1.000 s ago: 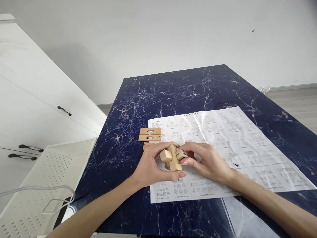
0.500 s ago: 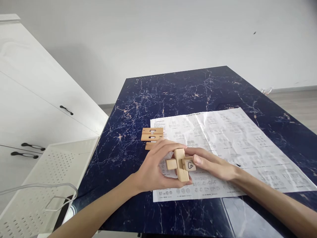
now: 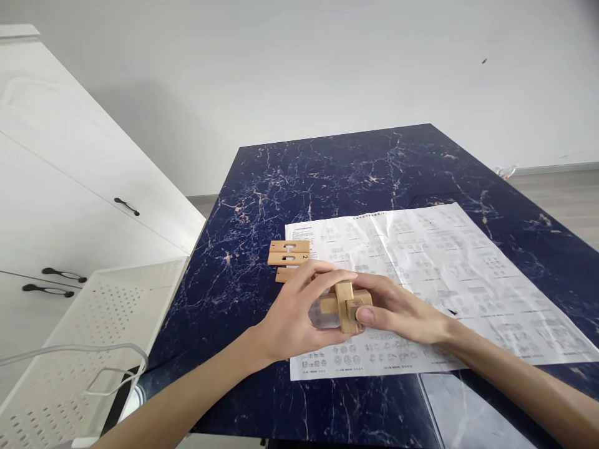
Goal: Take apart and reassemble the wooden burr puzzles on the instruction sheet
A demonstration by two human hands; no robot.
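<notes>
Between my two hands, above the paper sheet, is a wooden interlocking puzzle [image 3: 345, 308] made of crossed square bars. My left hand [image 3: 294, 315] curves around it, fingers at its top and thumb at its lower end. On the other side, my right hand [image 3: 397, 308] grips it, with the thumb pressed on the bar end at the front; its other fingers are partly hidden behind the puzzle. Beyond my left hand lie flat wooden pieces [image 3: 289, 257] with slots and handwritten marks, one of them marked 2 and one partly covered by my fingers.
The creased instruction sheet [image 3: 421, 249], printed with small diagrams, covers much of the dark blue marbled table [image 3: 318, 174]. A clear glossy panel [image 3: 468, 411] is at the front right. To the left stand a white cabinet [image 3: 84, 168] and a perforated white chair [image 3: 112, 299] with a cable [image 3: 75, 347].
My right thumb has moved over the marked bar end, which is now covered. The puzzle has turned and tilted slightly in my hands and shifted a little right.
</notes>
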